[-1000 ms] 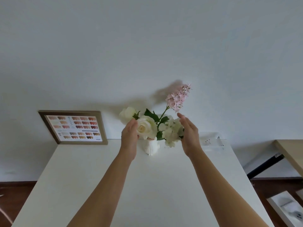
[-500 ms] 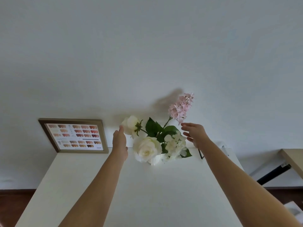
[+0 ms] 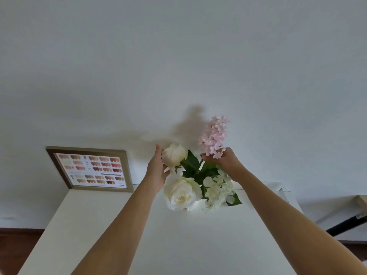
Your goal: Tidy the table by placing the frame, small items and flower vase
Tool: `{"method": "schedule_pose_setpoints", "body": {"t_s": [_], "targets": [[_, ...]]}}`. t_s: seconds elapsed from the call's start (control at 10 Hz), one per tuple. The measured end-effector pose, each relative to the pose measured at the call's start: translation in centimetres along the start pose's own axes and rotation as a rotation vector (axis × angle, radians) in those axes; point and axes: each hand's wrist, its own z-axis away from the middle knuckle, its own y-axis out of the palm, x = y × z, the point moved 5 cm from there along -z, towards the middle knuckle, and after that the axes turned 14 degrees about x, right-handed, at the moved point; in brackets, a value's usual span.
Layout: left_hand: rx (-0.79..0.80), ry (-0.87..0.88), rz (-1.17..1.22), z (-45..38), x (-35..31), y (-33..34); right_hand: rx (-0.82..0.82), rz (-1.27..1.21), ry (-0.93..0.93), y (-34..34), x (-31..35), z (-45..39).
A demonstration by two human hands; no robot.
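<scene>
A white vase (image 3: 195, 205) stands at the back middle of the white table (image 3: 139, 245), mostly hidden by its flowers. Its bouquet has a big white rose (image 3: 181, 195), a smaller white rose (image 3: 174, 154), white blossoms (image 3: 217, 190) and a tall pink sprig (image 3: 215, 135). My left hand (image 3: 157, 171) cups the smaller rose from the left, fingers around it. My right hand (image 3: 224, 163) is closed on the base of the pink sprig. The wooden frame (image 3: 90, 168) with colour swatches leans against the wall at the table's back left.
A clear tray (image 3: 282, 190) sits at the table's back right corner, partly hidden by my right arm. To the right, off the table, stand a tan board (image 3: 362, 201) and a black bar (image 3: 345, 225). The wall rises directly behind the table.
Both hands have risen from beside the bouquet: the left now cups the small white rose and the right has closed on the pink sprig. The view has moved closer.
</scene>
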Motion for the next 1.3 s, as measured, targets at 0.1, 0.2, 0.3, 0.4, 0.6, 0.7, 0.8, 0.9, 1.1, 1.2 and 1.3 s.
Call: {"method": "schedule_pose_setpoints", "body": {"t_s": [0.1,0.2,0.3,0.4,0.6,0.7,0.8,0.9,1.1,1.2,1.3], "targets": [[0.028,0.017,-0.025,-0.2,0.0,0.2,0.064,0.102,-0.027,0.6,0.8,-0.2],[0.027,0.012,-0.018,-0.3,0.5,0.0,0.051,0.157,-0.018,0.6,1.1,-0.6],[0.043,0.013,-0.006,-0.2,0.7,-0.1,0.048,0.299,0.006,0.9,0.8,-1.0],[0.066,0.018,-0.017,-0.2,0.7,-0.1,0.019,0.35,0.033,1.1,0.0,-1.1],[0.052,0.012,-0.042,0.2,0.4,0.1,0.023,0.275,0.059,1.0,0.0,-1.2],[0.027,0.007,-0.054,0.5,0.5,0.0,0.024,0.159,0.073,0.5,-0.6,-0.2],[0.011,0.004,-0.062,0.9,0.6,0.0,0.026,0.123,0.104,-0.1,-1.2,0.8],[-0.023,-0.007,-0.065,1.5,0.7,-0.1,0.007,0.127,0.156,-0.5,-1.3,1.9],[-0.069,-0.034,-0.098,3.4,0.8,-0.3,-0.042,0.154,0.174,-1.3,-0.8,5.3],[-0.115,-0.043,-0.117,4.4,0.9,-0.8,-0.051,0.156,0.19,-1.5,-0.9,7.1],[-0.133,-0.026,-0.146,5.2,0.8,-1.3,-0.113,0.139,0.204,-1.8,-1.0,8.9]]}}
